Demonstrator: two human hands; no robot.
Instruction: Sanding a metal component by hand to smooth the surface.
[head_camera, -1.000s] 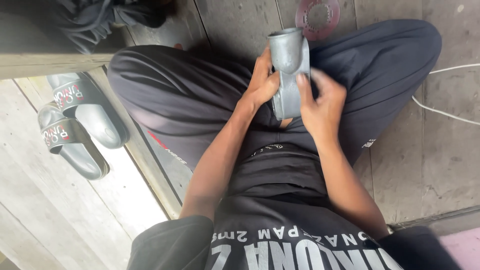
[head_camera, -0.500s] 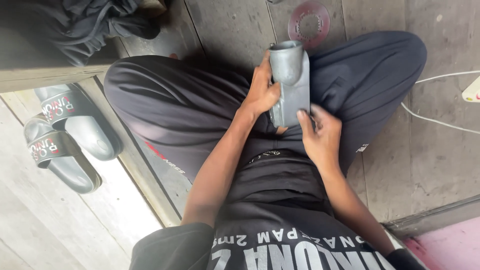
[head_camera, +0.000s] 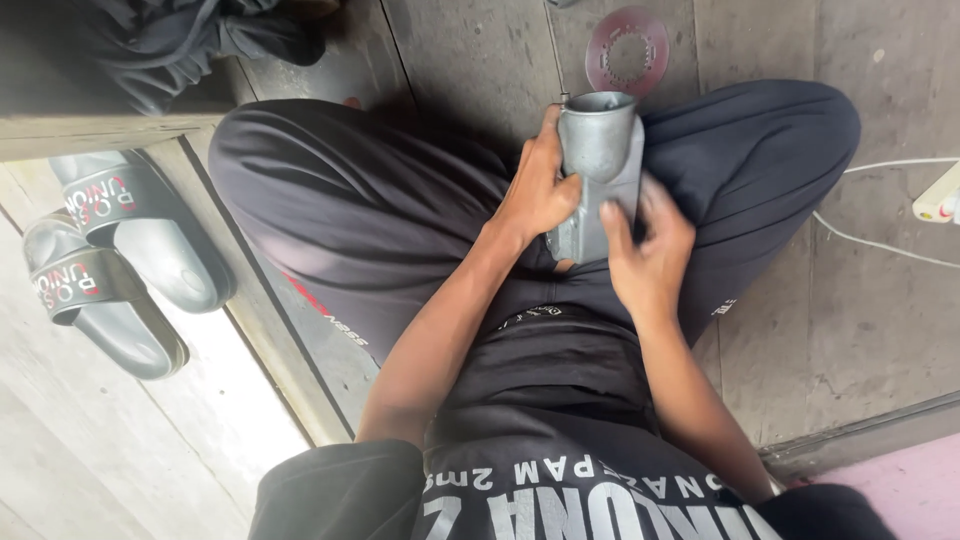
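Observation:
I sit cross-legged in black trousers on a wooden floor. A grey metal pipe fitting (head_camera: 603, 150) with a round open end rests upright on my lap. My left hand (head_camera: 540, 190) wraps around its left side and grips it. My right hand (head_camera: 648, 255) presses on its lower right side, fingers spread over the metal.
A pair of grey slide sandals (head_camera: 110, 260) lies on the lower planks at left. A reddish toothed metal disc (head_camera: 627, 48) lies on the floor beyond my knees. A white cable and power strip (head_camera: 935, 200) are at the right edge. Dark cloth (head_camera: 170, 40) is piled at top left.
My right hand slid from the upper side of the fitting down to its lower right side. The left hand kept its grip.

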